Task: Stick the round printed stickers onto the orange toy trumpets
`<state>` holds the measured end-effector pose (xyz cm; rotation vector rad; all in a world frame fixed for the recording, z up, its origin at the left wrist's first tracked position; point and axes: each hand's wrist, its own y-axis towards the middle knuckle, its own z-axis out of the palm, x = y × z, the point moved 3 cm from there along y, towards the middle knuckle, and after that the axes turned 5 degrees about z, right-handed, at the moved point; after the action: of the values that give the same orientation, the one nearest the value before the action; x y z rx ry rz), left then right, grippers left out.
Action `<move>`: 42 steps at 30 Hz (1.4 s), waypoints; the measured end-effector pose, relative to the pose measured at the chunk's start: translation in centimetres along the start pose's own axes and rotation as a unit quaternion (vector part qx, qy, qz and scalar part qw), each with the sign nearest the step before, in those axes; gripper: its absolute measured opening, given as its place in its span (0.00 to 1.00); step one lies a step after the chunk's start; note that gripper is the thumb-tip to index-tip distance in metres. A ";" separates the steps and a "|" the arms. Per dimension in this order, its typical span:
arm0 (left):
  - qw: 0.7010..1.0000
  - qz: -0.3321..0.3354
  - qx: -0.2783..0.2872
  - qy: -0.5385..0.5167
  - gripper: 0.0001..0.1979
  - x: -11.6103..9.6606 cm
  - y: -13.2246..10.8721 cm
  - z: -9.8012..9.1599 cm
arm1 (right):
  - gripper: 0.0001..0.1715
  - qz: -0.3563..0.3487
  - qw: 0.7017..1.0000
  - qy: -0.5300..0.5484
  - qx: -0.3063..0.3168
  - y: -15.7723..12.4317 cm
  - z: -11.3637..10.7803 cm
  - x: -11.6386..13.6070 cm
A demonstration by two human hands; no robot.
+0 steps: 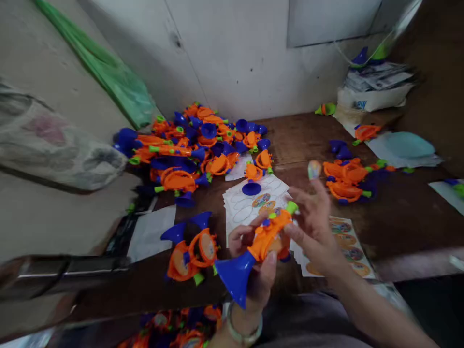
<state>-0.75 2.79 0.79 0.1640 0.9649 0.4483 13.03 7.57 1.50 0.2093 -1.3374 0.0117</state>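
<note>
The step in hand appears to be stickering: the left hand (259, 287) is gripping one toy trumpet (266, 237) above the bench (286, 140), blue bell pointing down-left, while the right hand (319, 232) is spreading its fingers, one sticker (314, 169) clinging to a raised fingertip; whether its thumb is touching the toy, cannot tell. Next move is probably calling for lining the sticker up with the round face and pressing flat, left hand keeping the toy steady. Counts: two trumpets (181, 263) are lying together left of the hands; one sticker sheet (348, 246) is showing at least four stickers; the back pile (179, 181) and right cluster (346, 176) are overlapping too much for counting.
</note>
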 end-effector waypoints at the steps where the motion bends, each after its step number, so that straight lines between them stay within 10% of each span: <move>1: 0.999 -0.033 -0.019 -0.017 0.19 0.7 -0.3 -0.1 | 0.51 0.000 1.000 -0.011 -0.017 0.1 0.0 0.1; 9: 0.988 -0.144 0.011 0.057 0.24 2.0 -1.7 -1.2 | 0.54 -0.257 0.933 -0.190 -0.164 -0.2 -0.5 2.2; 16: 0.972 -0.082 0.059 0.211 0.33 0.0 -0.2 -2.7 | 0.39 -0.145 0.959 -0.198 0.140 -2.9 1.9 2.6; 21: 0.987 -0.124 0.043 0.090 0.29 0.2 0.0 -2.4 | 0.08 -0.051 0.998 -0.016 -0.020 -0.7 0.3 3.2; 42: 0.993 -0.119 0.000 -0.013 0.26 -0.8 0.6 -0.7 | 0.14 -0.043 0.995 -0.073 -0.055 -0.7 1.4 2.8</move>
<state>-1.89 2.92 1.18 0.0533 0.9446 0.2275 12.45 6.35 4.38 0.1764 -1.4692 -0.1534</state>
